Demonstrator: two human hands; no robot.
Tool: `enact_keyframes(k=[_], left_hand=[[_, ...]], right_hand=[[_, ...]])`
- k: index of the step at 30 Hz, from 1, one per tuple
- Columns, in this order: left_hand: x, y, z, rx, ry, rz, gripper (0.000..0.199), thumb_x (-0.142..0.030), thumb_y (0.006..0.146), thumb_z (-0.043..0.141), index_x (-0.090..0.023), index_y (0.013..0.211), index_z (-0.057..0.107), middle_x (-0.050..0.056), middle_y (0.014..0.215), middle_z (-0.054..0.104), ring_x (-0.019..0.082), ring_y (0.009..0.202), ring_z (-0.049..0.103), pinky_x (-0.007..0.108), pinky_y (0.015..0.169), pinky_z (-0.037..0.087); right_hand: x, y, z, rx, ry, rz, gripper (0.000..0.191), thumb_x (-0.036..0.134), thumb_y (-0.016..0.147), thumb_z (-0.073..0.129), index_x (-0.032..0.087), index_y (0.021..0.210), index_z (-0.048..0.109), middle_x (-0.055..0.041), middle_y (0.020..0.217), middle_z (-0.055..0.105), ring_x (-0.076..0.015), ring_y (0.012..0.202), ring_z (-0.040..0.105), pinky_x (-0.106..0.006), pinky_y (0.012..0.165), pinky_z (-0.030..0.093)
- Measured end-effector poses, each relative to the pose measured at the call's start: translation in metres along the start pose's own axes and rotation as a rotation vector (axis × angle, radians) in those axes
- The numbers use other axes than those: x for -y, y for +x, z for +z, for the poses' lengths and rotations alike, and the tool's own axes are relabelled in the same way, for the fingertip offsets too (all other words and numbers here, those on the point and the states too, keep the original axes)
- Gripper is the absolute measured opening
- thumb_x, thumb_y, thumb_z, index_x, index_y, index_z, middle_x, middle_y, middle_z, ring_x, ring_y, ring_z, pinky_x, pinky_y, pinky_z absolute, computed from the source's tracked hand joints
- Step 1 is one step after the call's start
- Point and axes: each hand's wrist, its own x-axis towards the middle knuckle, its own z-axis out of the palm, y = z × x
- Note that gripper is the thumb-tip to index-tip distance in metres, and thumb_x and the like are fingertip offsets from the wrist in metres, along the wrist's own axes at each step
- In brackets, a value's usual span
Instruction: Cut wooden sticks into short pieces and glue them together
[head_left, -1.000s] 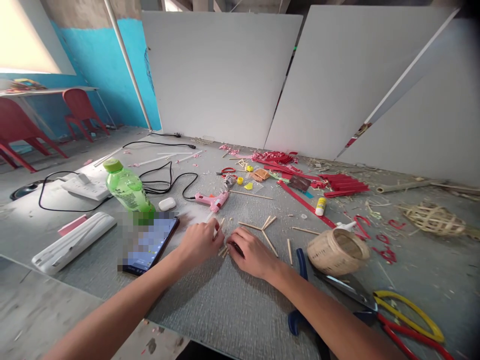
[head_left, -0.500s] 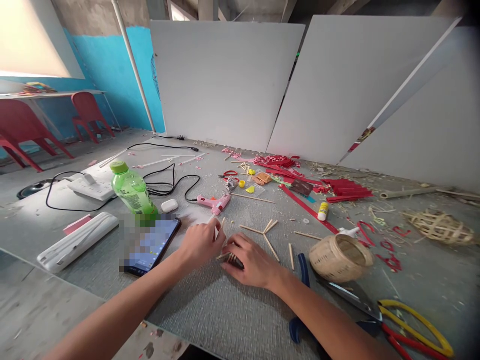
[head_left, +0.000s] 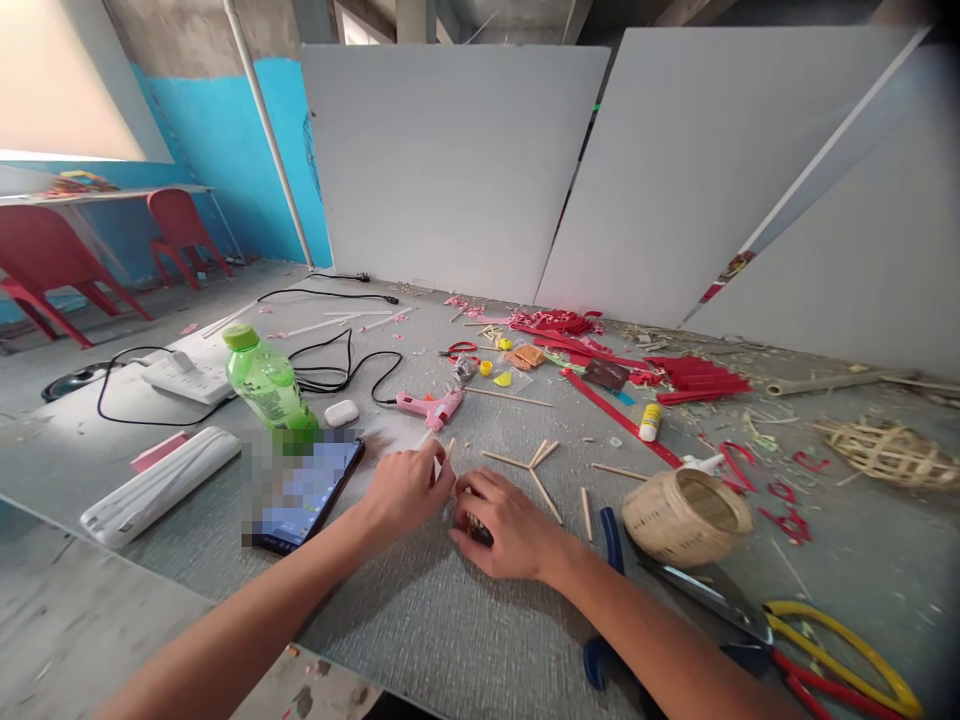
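My left hand [head_left: 409,488] is closed, thumb and fingers pinching a short pale wooden stick [head_left: 451,447] whose tip shows above them. Beside it, nearly touching, my right hand [head_left: 504,525] curls over a small brownish, ridged piece [head_left: 475,524] mostly hidden under the fingers. Beyond the hands lies a branching group of wooden sticks [head_left: 534,463]. A single stick [head_left: 586,514] rests right of my right hand. The pink glue gun [head_left: 435,408] lies on its side ahead of my left hand, its nozzle pointing toward that hand.
Left of my hands are a phone [head_left: 311,495], a green bottle [head_left: 270,385] and a white case [head_left: 341,412]. To the right stand a woven bamboo cup [head_left: 679,520], a glue stick [head_left: 650,422] and yellow-and-red-handled scissors [head_left: 840,650]. Red strips [head_left: 697,378] lie farther back.
My right hand has shifted slightly right, and its fingers hide more of the small piece. The left hand keeps its pinch on the stick with little movement.
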Motion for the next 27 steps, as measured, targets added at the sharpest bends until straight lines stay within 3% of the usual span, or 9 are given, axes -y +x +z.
enact_keyframes(k=[7, 10, 13, 15, 16, 18, 21, 24, 27], left_hand=[[-0.002, -0.002, 0.0, 0.018, 0.011, 0.025, 0.027, -0.035, 0.105, 0.043, -0.02, 0.104, 0.065, 0.007, 0.08, 0.077, 0.027, 0.074, 0.075, 0.032, 0.064, 0.041], [-0.004, -0.005, 0.001, 0.02, -0.018, 0.037, 0.026, -0.034, 0.105, 0.04, -0.018, 0.104, 0.061, 0.008, 0.08, 0.076, 0.025, 0.071, 0.073, 0.032, 0.062, 0.038], [-0.006, -0.008, 0.008, 0.021, -0.126, 0.038, 0.022, -0.031, 0.104, 0.037, -0.019, 0.107, 0.054, 0.006, 0.08, 0.072, 0.022, 0.068, 0.068, 0.032, 0.061, 0.034], [-0.007, -0.009, 0.015, 0.05, -0.25, 0.068, 0.017, -0.028, 0.103, 0.035, -0.02, 0.108, 0.05, 0.003, 0.075, 0.067, 0.02, 0.065, 0.064, 0.033, 0.062, 0.033], [-0.007, -0.009, 0.018, 0.064, -0.316, 0.079, 0.016, -0.027, 0.103, 0.034, -0.02, 0.107, 0.048, 0.001, 0.072, 0.064, 0.02, 0.063, 0.061, 0.033, 0.062, 0.033], [-0.006, -0.007, 0.023, 0.065, -0.428, 0.07, 0.014, -0.028, 0.103, 0.031, -0.022, 0.104, 0.044, -0.003, 0.068, 0.056, 0.019, 0.061, 0.056, 0.033, 0.063, 0.033], [-0.005, -0.003, 0.026, 0.019, -0.563, 0.001, 0.018, -0.032, 0.105, 0.025, -0.024, 0.096, 0.04, -0.003, 0.071, 0.052, 0.018, 0.066, 0.054, 0.032, 0.065, 0.035], [-0.005, -0.002, 0.027, 0.012, -0.621, -0.041, 0.019, -0.03, 0.105, 0.024, -0.025, 0.093, 0.037, -0.002, 0.074, 0.052, 0.018, 0.069, 0.054, 0.031, 0.065, 0.035], [-0.007, -0.005, 0.028, 0.107, -0.544, 0.032, 0.007, -0.024, 0.102, 0.033, -0.024, 0.097, 0.039, -0.004, 0.066, 0.044, 0.017, 0.058, 0.046, 0.034, 0.061, 0.025]], right_hand=[[-0.004, 0.0, 0.003, -0.009, -0.013, -0.005, 0.006, 0.023, 0.091, 0.068, 0.02, 0.087, 0.065, -0.0075, 0.098, 0.064, -0.0237, 0.097, 0.06, -0.04, 0.09, 0.053], [0.002, -0.002, -0.009, -0.046, -0.093, -0.075, 0.009, 0.021, 0.095, 0.059, 0.02, 0.088, 0.065, -0.0075, 0.093, 0.066, -0.023, 0.091, 0.06, -0.039, 0.085, 0.053], [0.01, 0.008, -0.048, -0.002, -0.266, -0.091, 0.015, 0.02, 0.094, 0.052, 0.021, 0.086, 0.065, -0.0063, 0.082, 0.068, -0.0227, 0.081, 0.061, -0.037, 0.073, 0.049], [0.007, 0.032, -0.087, 0.127, -0.341, 0.049, 0.017, 0.026, 0.096, 0.052, 0.022, 0.092, 0.068, -0.0027, 0.074, 0.069, -0.0193, 0.069, 0.062, -0.033, 0.065, 0.045], [0.0, 0.05, -0.108, 0.181, -0.43, 0.188, 0.02, 0.028, 0.099, 0.051, 0.023, 0.094, 0.069, -0.002, 0.072, 0.069, -0.0187, 0.068, 0.064, -0.032, 0.064, 0.045], [-0.023, 0.096, -0.145, 0.217, -0.631, 0.4, 0.026, 0.031, 0.104, 0.048, 0.021, 0.105, 0.072, -0.0074, 0.086, 0.076, -0.0237, 0.081, 0.071, -0.035, 0.074, 0.05], [-0.079, 0.172, -0.174, 0.255, -0.734, 0.501, 0.027, 0.029, 0.107, 0.053, 0.013, 0.117, 0.071, -0.0169, 0.11, 0.075, -0.0292, 0.103, 0.072, -0.043, 0.09, 0.055], [-0.138, 0.233, -0.168, 0.361, -0.782, 0.568, 0.037, 0.04, 0.102, 0.068, 0.016, 0.13, 0.066, -0.012, 0.13, 0.068, -0.0252, 0.112, 0.069, -0.047, 0.096, 0.059], [-0.185, 0.273, -0.144, 0.447, -0.806, 0.588, 0.04, 0.039, 0.101, 0.07, 0.015, 0.133, 0.064, -0.013, 0.134, 0.066, -0.0258, 0.114, 0.068, -0.046, 0.096, 0.06]])
